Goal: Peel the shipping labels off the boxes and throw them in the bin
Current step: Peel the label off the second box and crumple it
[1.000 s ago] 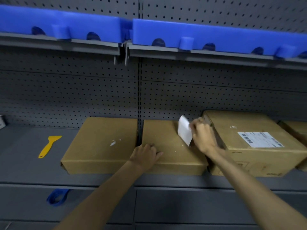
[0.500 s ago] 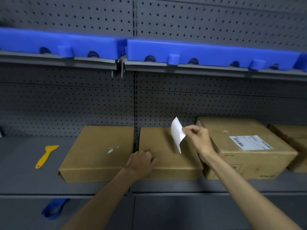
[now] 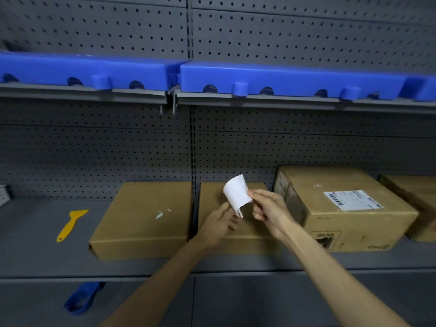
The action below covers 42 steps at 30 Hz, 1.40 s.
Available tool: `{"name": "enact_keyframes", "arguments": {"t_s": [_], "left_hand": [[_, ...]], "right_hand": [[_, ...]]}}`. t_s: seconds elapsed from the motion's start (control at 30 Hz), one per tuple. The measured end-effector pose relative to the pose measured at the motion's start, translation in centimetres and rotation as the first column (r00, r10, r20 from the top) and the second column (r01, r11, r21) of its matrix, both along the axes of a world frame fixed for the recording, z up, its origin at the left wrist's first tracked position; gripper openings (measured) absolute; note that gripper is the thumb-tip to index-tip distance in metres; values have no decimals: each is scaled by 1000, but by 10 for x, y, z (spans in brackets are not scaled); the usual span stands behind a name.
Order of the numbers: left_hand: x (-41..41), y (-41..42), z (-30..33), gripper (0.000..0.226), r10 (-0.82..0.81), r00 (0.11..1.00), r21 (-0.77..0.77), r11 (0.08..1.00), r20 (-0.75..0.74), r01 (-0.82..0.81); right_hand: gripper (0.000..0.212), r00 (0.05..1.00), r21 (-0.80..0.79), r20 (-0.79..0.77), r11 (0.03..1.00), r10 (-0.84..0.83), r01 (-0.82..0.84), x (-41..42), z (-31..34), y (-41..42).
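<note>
Shelf (image 3: pixel 35 260): grey, carries four cardboard boxes.
Right box (image 3: pixel 349 223): label (image 3: pixel 352 199) still stuck on top; next to strip, likely.
Middle box (image 3: pixel 212 197): top now bare.
Peeled label (image 3: pixel 237 193): off the box, curled, raised above it.
Right hand (image 3: pixel 271 211): pinches the peeled label's edge.
Left hand (image 3: pixel 218 225): has left the box front, fingertips closing on the lower corner.
Bin: not visible.

Dim, cool light. Grey perforated metal back panel (image 3: pixel 118 149) at twelve o'clock; grey steel shelves (image 3: pixel 35 256) running nine to three o'clock.
</note>
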<state>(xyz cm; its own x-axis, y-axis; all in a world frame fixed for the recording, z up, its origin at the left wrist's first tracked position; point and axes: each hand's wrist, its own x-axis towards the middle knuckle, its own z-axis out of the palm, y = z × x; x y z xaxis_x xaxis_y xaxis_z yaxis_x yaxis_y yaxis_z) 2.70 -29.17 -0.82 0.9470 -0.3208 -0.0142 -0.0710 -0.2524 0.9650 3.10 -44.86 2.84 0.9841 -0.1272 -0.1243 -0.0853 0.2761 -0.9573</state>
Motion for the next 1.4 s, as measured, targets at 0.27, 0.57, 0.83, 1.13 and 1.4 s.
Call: {"name": "enact_keyframes", "arguments": {"t_s": [0.27, 0.57, 0.83, 1.13, 1.4], "left_hand": [[0, 4, 22, 42, 102, 979, -351, 923, -178, -160], [-13, -7, 44, 45, 29, 999, -406, 913, -43, -44], [-2, -2, 31, 52, 112, 948, -21, 994, 296, -111], [-5, 11, 31, 42, -27, 948, 134, 991, 317, -17], [-9, 6, 36, 34, -63, 934, 93, 995, 351, 32]], "right_hand": [[14, 962, -622, 239, 740, -134, 258, -6, -11, 2], [13, 902, -788, 432, 480, -13, 385, -13, -14, 3], [13, 860, -749, 504, 533, 76, 392, -24, -3, 11], [13, 900, -697, 427, 666, 90, 265, -29, 0, 15], [22, 877, -627, 436, 768, 203, 133, -35, 9, 25]]}}
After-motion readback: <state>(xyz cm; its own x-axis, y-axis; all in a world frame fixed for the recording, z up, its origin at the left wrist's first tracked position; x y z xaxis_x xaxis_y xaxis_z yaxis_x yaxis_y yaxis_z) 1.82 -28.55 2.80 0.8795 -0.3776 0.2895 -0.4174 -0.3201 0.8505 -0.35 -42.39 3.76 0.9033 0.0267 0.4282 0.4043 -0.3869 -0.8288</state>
